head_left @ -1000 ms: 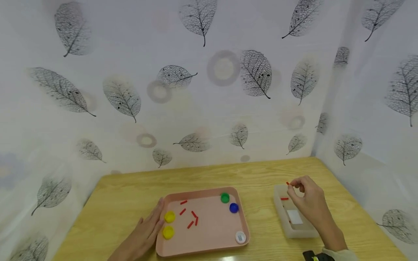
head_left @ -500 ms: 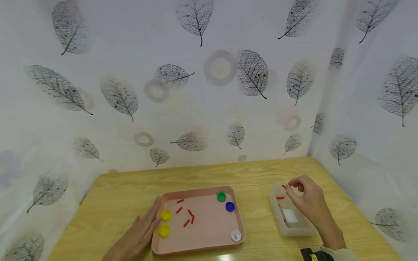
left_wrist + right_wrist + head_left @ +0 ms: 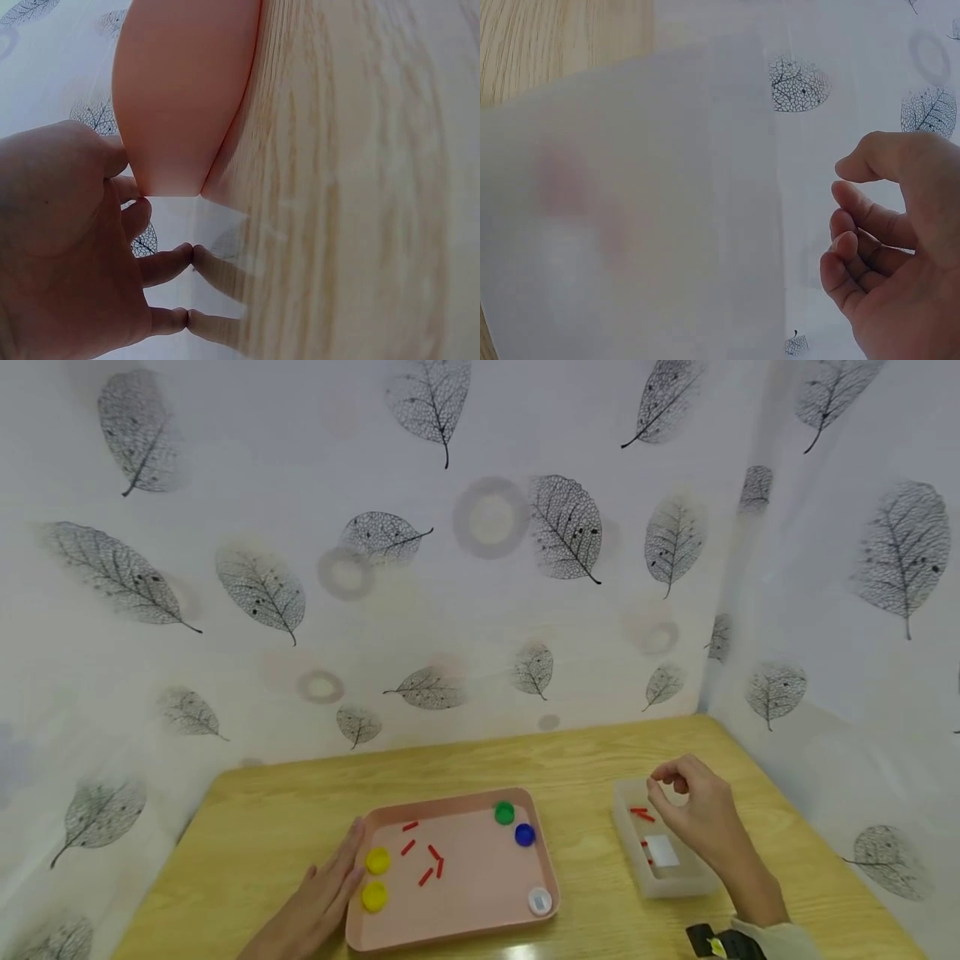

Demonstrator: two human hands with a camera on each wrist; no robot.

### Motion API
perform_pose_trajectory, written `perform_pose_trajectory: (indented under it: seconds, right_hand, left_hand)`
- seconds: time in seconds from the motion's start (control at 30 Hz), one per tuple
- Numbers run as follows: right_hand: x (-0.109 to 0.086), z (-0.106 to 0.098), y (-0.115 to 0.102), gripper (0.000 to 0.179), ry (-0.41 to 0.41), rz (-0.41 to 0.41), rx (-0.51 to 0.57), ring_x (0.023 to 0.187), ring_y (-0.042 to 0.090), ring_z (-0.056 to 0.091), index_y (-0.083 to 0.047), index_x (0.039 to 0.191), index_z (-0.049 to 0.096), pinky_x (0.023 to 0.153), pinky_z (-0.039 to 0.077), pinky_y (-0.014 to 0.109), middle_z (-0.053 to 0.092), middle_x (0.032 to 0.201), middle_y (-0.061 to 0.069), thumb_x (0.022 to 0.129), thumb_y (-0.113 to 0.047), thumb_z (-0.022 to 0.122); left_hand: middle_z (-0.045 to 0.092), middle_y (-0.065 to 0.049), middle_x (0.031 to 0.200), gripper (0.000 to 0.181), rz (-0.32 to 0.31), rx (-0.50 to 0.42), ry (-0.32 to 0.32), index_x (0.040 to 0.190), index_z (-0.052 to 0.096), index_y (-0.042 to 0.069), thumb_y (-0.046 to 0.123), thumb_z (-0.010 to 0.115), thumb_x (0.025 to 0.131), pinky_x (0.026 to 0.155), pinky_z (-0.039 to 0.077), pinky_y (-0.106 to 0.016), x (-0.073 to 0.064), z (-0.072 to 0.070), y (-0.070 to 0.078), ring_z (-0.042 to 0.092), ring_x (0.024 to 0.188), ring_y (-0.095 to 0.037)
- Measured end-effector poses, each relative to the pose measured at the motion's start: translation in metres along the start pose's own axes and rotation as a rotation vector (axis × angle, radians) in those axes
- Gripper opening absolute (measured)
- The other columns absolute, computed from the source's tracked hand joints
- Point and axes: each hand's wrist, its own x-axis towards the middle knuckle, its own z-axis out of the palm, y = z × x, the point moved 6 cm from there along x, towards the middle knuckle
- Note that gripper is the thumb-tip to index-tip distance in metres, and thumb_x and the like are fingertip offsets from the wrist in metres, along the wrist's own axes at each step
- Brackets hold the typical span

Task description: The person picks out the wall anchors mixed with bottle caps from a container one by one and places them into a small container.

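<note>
My left hand (image 3: 318, 893) rests with extended fingers along the left side of a pink tray (image 3: 487, 893). In the left wrist view, its fingers lie beside the tray's outer wall (image 3: 187, 90) and reach the tabletop. Above a translucent white box (image 3: 678, 887) on the right hovers my right hand (image 3: 697, 810). Its fingers are bent, and the right wrist view shows a small gap between thumb and index finger with nothing in it. Short red sticks (image 3: 647, 817) lie inside the box beside a white card (image 3: 662, 851). Several more red sticks (image 3: 425, 877) are scattered in the tray.
Two yellow caps (image 3: 378, 861) sit at the tray's left end. A green cap (image 3: 505, 812), a blue cap (image 3: 525, 835) and a white round piece (image 3: 540, 902) line its right side. Leaf-patterned curtain (image 3: 487, 610) encloses the wooden table (image 3: 585, 768) behind and at the right.
The red stick that my right fingertips pinched is released and now lies in the box near another one. My left hand stays at the tray; the head view has shifted slightly.
</note>
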Motion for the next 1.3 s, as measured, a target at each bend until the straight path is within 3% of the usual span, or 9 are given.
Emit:
perform_pose_trajectory:
  seconds: [0.2,0.53,0.9,1.13,1.3]
  right_hand:
    - [-0.001,0.013,-0.009,0.026,-0.035,-0.002,0.030,0.071,0.011,0.048,-0.009,0.088,0.067,0.063,0.041,0.017,0.059,0.082,-0.001,0.076,0.009,0.081]
    - [-0.006,0.044,-0.031,0.027,-0.108,-0.035,0.110,0.073,0.010,0.049,-0.009,0.090,0.066,0.060,0.047,0.023,0.059,0.084,-0.002,0.076,0.009,0.082]
    - [-0.006,0.086,-0.075,0.029,-0.210,-0.013,0.246,0.078,0.005,0.050,-0.011,0.089,0.065,0.066,0.050,0.023,0.056,0.087,-0.011,0.076,0.007,0.083]
    - [-0.006,0.111,-0.100,0.024,-0.272,0.004,0.322,0.080,0.016,0.056,-0.008,0.091,0.065,0.069,0.054,0.029,0.058,0.088,-0.002,0.080,0.004,0.083]
    - [-0.013,0.127,-0.119,0.023,-0.325,-0.028,0.407,0.077,0.015,0.057,-0.008,0.091,0.063,0.065,0.057,0.030,0.058,0.090,0.002,0.081,0.005,0.079]
  left_hand:
    - [0.009,-0.005,0.171,0.062,0.051,0.003,0.042,0.167,0.006,0.021,0.041,0.029,0.114,0.107,0.010,-0.083,-0.002,-0.004,0.003,0.025,0.151,-0.037]
    - [0.008,-0.006,0.171,0.062,0.027,0.009,0.024,0.167,0.002,0.023,0.043,0.027,0.114,0.108,0.010,-0.083,-0.002,-0.003,0.001,0.024,0.152,-0.037]
    - [0.010,-0.006,0.171,0.062,0.039,0.007,0.037,0.167,0.006,0.020,0.041,0.029,0.114,0.109,0.010,-0.082,-0.003,-0.007,0.003,0.024,0.152,-0.037]
    - [0.010,-0.006,0.171,0.062,0.037,0.000,0.046,0.167,0.005,0.019,0.040,0.029,0.114,0.108,0.010,-0.082,-0.003,-0.005,0.001,0.024,0.152,-0.037]
    - [0.011,-0.005,0.171,0.061,0.044,0.000,0.060,0.167,0.007,0.019,0.040,0.030,0.114,0.109,0.011,-0.082,-0.004,-0.005,0.003,0.026,0.152,-0.036]
